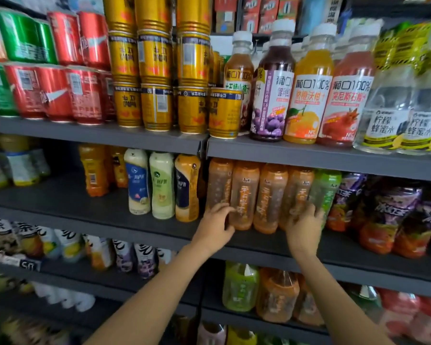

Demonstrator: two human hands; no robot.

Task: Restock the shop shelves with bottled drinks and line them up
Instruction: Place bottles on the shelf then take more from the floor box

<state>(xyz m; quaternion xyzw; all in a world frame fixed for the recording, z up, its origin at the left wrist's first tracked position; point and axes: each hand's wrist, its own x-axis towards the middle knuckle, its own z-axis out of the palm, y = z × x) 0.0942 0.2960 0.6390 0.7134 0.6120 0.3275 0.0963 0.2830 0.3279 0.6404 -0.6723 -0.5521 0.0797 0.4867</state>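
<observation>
Head view | left hand (pixel 215 226) and right hand (pixel 304 226) apart, fingers curled on outer orange tea bottles (pixel 244 195) at centre, middle shelf (pixel 334 247) | row of four stocked, being squared; gap at 9 o'clock unfilled

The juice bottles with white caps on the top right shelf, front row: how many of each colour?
Amber-brown juice bottle: 1
Purple juice bottle: 1
Orange juice bottle: 1
Red juice bottle: 1
Total: 4
More caps show behind them; those bottles are hidden.
</observation>
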